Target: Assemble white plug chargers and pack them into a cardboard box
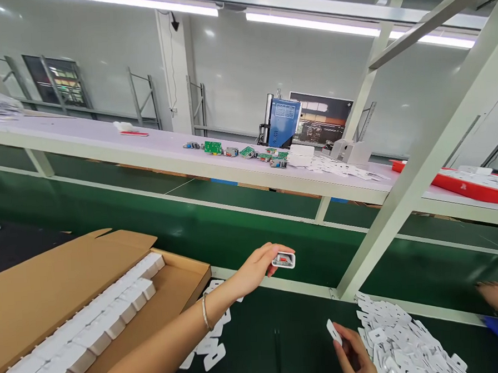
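Observation:
My left hand (253,271) reaches forward over the bench, closed around a small white plastic housing (292,261). The housing's open end faces me and shows red and grey parts inside. Lower down, my right hand (354,348) pinches a thin white cover plate (334,332) with a slot in it, tilted on edge. Beside that hand lies a big heap of similar white plates (394,335). A smaller scatter of white plates (215,356) lies under my left forearm.
At the left is an open cardboard box (187,279) holding rows of white housings (94,339). A slanted metal post (400,212) rises at the right. Green circuit boards (212,148) and a red tray (470,189) sit on the raised shelf. Another person's hand (497,297) is at far right.

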`<state>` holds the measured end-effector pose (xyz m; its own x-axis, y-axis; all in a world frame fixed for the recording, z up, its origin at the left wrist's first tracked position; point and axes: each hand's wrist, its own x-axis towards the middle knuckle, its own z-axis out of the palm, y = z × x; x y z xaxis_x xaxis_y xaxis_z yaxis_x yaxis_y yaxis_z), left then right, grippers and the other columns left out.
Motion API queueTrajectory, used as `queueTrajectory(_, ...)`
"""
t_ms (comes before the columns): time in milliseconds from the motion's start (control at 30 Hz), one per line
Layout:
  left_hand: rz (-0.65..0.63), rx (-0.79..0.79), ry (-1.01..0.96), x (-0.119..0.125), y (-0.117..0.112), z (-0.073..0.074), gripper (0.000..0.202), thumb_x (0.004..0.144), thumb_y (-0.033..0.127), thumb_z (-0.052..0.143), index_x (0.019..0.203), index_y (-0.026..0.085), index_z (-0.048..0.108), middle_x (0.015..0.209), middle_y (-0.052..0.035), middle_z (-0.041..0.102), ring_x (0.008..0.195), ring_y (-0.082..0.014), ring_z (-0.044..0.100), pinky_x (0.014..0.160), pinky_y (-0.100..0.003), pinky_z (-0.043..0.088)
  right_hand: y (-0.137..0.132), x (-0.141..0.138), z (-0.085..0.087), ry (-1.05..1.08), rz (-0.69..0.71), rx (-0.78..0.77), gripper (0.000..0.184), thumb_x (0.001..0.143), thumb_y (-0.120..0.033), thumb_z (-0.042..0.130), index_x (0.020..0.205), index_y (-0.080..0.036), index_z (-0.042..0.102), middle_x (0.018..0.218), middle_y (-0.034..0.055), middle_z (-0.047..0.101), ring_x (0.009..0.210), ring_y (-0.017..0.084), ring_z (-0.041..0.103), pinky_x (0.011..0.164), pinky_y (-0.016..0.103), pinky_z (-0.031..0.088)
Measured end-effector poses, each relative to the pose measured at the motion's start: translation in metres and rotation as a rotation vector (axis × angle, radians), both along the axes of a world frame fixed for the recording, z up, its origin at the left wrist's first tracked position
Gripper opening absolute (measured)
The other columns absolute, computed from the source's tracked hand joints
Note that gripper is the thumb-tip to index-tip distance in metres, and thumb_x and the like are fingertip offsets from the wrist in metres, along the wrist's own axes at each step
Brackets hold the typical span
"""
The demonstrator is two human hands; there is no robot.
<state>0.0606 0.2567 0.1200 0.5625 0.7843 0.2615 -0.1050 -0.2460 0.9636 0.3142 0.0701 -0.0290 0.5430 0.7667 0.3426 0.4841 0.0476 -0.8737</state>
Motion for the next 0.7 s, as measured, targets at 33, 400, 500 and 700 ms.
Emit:
queueTrajectory(33, -0.025, 0.03, 0.006, -0.005, -0.011, 0.007, 0.057, 0.104, 0.063, 0.041, 0.122, 0.023, 0.078, 0.095, -0.0039, 0.057, 0.071, -0.0135, 0.048, 0.068, -0.027, 0.044, -0.001, -0.007, 0.014, -0.003, 0.016, 0.016, 0.051, 0.093, -0.068, 0.061, 0.116, -0.025, 0.076, 0.11, 0.0078, 0.068, 0.078, 0.02, 0.06, 0.07, 0.031, 0.053)
queueTrajectory(400, -0.014, 0.145, 0.082, -0.03, -0.07, 0.036, 0.057, 0.107, 0.064, 0.035, 0.118, 0.029, 0.079, 0.107, -0.0046, 0.057, 0.094, -0.0202, 0.057, 0.098, -0.038, 0.048, -0.015, -0.082, 0.124, -0.291, 0.127, 0.278, 0.021, 0.101, -0.038, 0.062, 0.116, -0.027, 0.073, 0.108, 0.0106, 0.059, 0.076, 0.021, 0.059, 0.07, 0.036, 0.058)
queueTrajectory(500, -0.008, 0.155, 0.093, -0.029, -0.077, 0.037, 0.056, 0.108, 0.062, 0.035, 0.116, 0.029, 0.079, 0.104, -0.0046, 0.057, 0.1, -0.0221, 0.057, 0.101, -0.04, 0.048, -0.008, -0.094, 0.139, -0.419, 0.247, 0.36, 0.028, 0.101, -0.023, 0.062, 0.127, -0.03, 0.07, 0.108, 0.0079, 0.057, 0.076, 0.017, 0.061, 0.069, 0.032, 0.059)
queueTrajectory(700, 0.043, 0.054, 0.104, -0.028, -0.09, 0.013, 0.052, 0.109, 0.06, 0.031, 0.118, 0.034, 0.076, 0.121, -0.003, 0.067, 0.129, -0.0268, 0.05, 0.126, -0.049, 0.026, 0.015, -0.111, 0.148, -0.502, 0.389, 0.361, 0.042, 0.104, -0.016, 0.056, 0.141, -0.033, 0.062, 0.114, 0.0082, 0.055, 0.095, 0.019, 0.067, 0.073, 0.028, 0.062)
